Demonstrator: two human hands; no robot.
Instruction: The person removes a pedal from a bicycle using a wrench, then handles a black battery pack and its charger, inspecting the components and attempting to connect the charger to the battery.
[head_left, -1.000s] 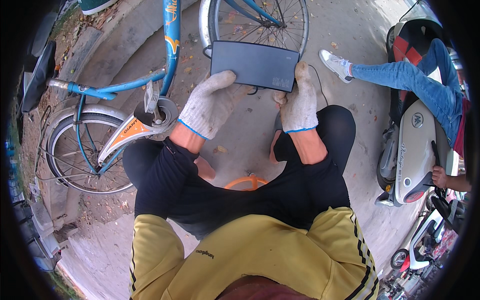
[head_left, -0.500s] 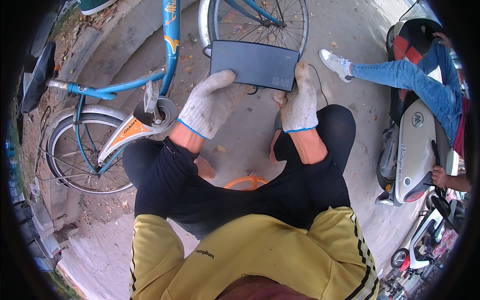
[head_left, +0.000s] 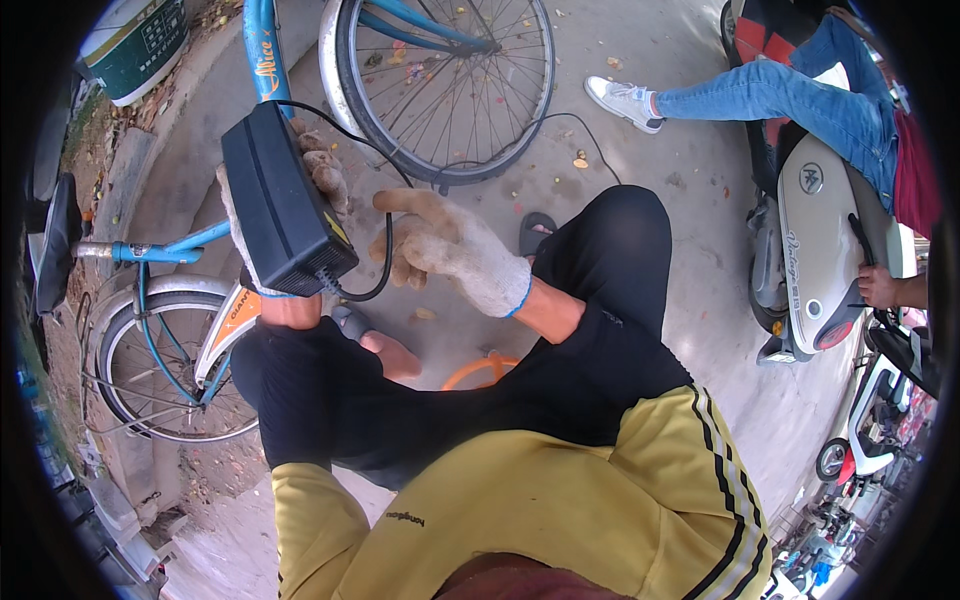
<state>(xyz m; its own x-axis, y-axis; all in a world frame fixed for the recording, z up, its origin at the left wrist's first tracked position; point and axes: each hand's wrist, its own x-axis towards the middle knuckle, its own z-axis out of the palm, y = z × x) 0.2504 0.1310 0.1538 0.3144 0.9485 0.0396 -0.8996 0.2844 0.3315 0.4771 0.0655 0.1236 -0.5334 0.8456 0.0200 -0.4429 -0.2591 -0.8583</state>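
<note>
My left hand (head_left: 325,175), in a white knit glove, grips a black rectangular power unit (head_left: 278,200), tilted, its long narrow side turned toward me. A cable (head_left: 350,130) arches over it, and another cord leaves its near end and loops upward past my right hand (head_left: 450,250). That gloved hand is open just right of the unit, index finger stretched out and the others loosely bent, at the cord loop; whether they touch the cord is hard to tell.
A blue bicycle (head_left: 180,250) lies at left, a wheel (head_left: 445,80) ahead. A green-and-white bucket (head_left: 135,50) stands upper left. At right a person in jeans (head_left: 770,95) sits on a scooter (head_left: 815,240), foot outstretched. An orange ring-shaped object (head_left: 480,368) is below me.
The unit has swung left and turned from flat face to its narrow side, showing its cords. My right hand has let go and moved down-left. The whole view has shifted.
</note>
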